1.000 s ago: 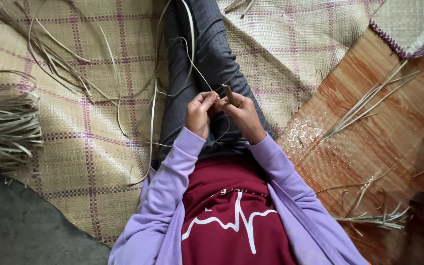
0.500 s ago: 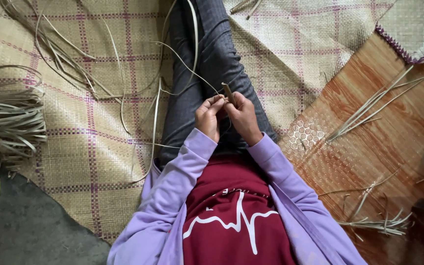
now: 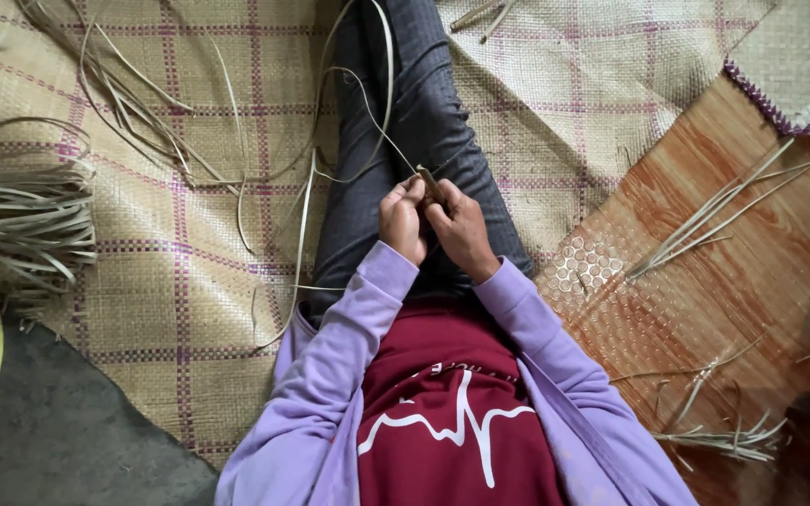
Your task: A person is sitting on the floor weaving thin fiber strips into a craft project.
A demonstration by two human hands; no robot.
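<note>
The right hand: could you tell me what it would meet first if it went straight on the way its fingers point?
The right hand would probably meet the small brown tool at its fingertips first, then the grey trouser leg; depth is unclear.

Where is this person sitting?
Probably on the floor of a home weaving spot: a checked woven mat covers it, dried straw strips lie about, and both hands work a strip.

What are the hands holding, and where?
Both the left hand and right hand pinch a thin pale straw strip at its near end.

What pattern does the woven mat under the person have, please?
Tan woven mat with a purple-pink grid; head view.
</note>
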